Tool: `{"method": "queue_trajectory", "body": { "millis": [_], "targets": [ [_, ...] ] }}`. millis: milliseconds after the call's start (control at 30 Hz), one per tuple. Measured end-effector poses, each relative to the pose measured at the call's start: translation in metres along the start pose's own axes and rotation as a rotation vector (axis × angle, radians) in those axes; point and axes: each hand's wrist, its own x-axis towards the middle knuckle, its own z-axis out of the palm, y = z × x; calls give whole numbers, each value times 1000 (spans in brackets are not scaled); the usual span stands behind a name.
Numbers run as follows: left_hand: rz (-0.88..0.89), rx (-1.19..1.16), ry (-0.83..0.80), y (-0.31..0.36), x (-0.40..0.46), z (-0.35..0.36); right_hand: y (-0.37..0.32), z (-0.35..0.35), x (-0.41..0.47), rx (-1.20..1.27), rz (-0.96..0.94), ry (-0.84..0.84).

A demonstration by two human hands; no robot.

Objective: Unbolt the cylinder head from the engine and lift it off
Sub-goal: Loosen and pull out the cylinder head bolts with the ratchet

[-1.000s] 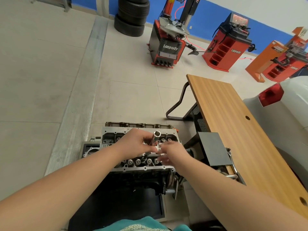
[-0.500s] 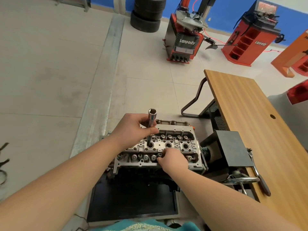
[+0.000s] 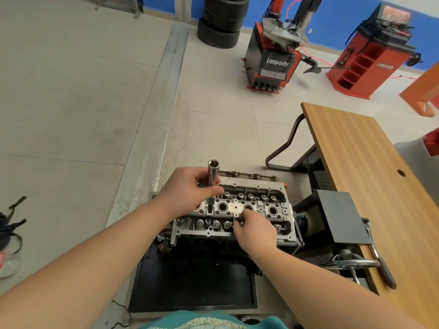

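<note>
Bright, even light; edges perhaps warped.

**Workshop surroundings**

A wooden tabletop runs along the right side of the frame, with a round hole near its right edge. A ratchet wrench lies on its lower part, beside a chrome handwheel. At upper centre a stack of black tyres stands against the blue wall. To its right stands a red tyre changer marked "Lanpody", and further right a red wheel balancer with the same marking. A metal floor strip runs diagonally across the pale tiled floor. Dark straps lie at the left edge.
</note>
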Motion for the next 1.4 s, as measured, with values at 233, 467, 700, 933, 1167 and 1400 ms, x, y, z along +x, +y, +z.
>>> {"method": "queue_trajectory", "body": {
  "millis": [233, 467, 700, 933, 1167, 1400],
  "targets": [
    [-5, 107, -71, -12, -4, 6, 9, -5, -2, 93, 90, -41],
    [-80, 149, -98, -32, -9, 18, 48, -23, -9, 242, 230, 116],
    [-67, 202, -113, -27, -13, 29, 108, -50, 9, 323, 349, 214],
    [-159, 247, -31, -25, -17, 41, 188, -83, 34, 292, 377, 254],
    [-283, 194, 203, -23, -23, 52, 299, -106, 56, 282, 462, 260],
    [-370, 297, 364, -14, -28, 77, 408, -80, 81, 236, 670, 220]
  ]
}}
